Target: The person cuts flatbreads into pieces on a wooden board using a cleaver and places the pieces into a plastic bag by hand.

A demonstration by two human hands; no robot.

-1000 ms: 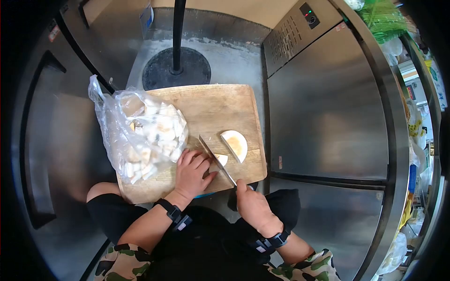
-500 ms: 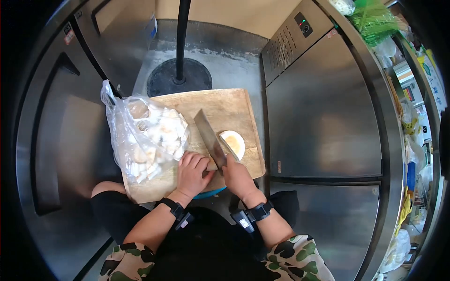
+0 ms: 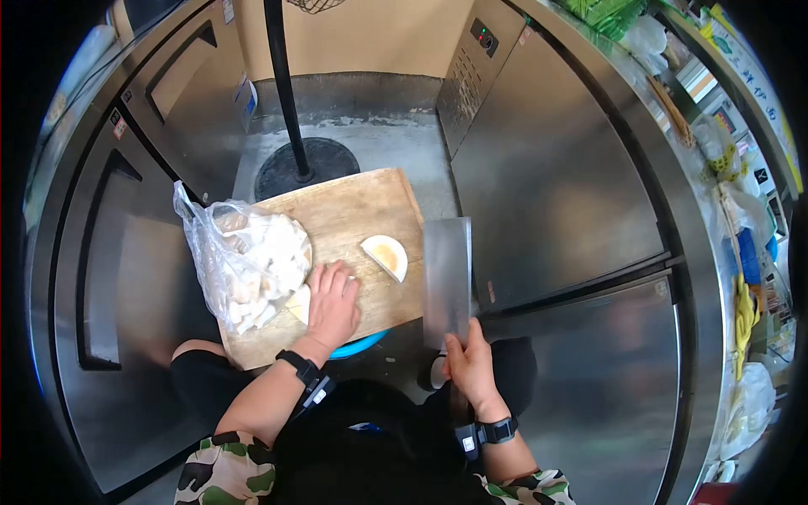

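Note:
My right hand (image 3: 471, 370) is wrapped round the handle of a cleaver (image 3: 447, 278), whose broad blade stands up past the board's right edge. My left hand (image 3: 333, 307) lies on the wooden cutting board (image 3: 337, 202) with its fingers stretched forward. Pale cut pieces (image 3: 299, 305) lie against its left side; what is under the palm is hidden. A half-round white piece with a tan middle (image 3: 385, 257), bread-like, rests on the board to the right. On the left, a clear plastic bag (image 3: 198, 220) holds many white chunks (image 3: 269, 252).
A black pole on a round base (image 3: 307, 168) stands behind the board. Steel cabinets flank me at left (image 3: 101, 269) and right (image 3: 555, 168). Part of something blue (image 3: 358, 345) shows under the board. Bags and goods fill the right-hand shelf.
The cleaver has moved from the board to the right, off its edge, in my right hand. My left hand has shifted left towards the bag, its fingers straighter. The view has turned.

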